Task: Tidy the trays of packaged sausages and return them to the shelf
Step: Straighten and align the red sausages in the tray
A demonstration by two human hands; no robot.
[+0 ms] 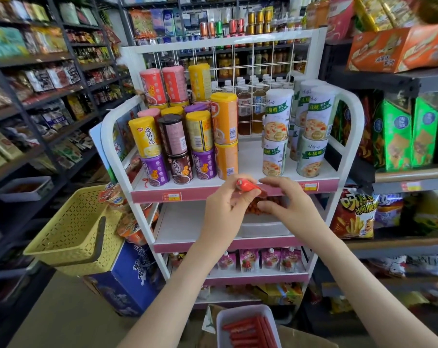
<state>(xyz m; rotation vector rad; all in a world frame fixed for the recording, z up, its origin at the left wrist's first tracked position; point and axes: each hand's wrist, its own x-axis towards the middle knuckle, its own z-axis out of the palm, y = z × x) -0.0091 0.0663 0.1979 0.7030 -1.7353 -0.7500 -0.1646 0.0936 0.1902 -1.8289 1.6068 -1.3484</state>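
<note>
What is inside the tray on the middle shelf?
Reddish packaged sausages show in the tray; the left hand, holding a red sausage, and right hand cover most of it, hiding the count.

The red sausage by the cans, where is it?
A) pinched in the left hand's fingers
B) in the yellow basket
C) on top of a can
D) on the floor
A: the left hand pinches the red sausage in front of the pink shelf edge.

Arms outstretched — left grip (228,200) pinches a sausage (245,185), right grip (288,203) curled alongside.
</note>
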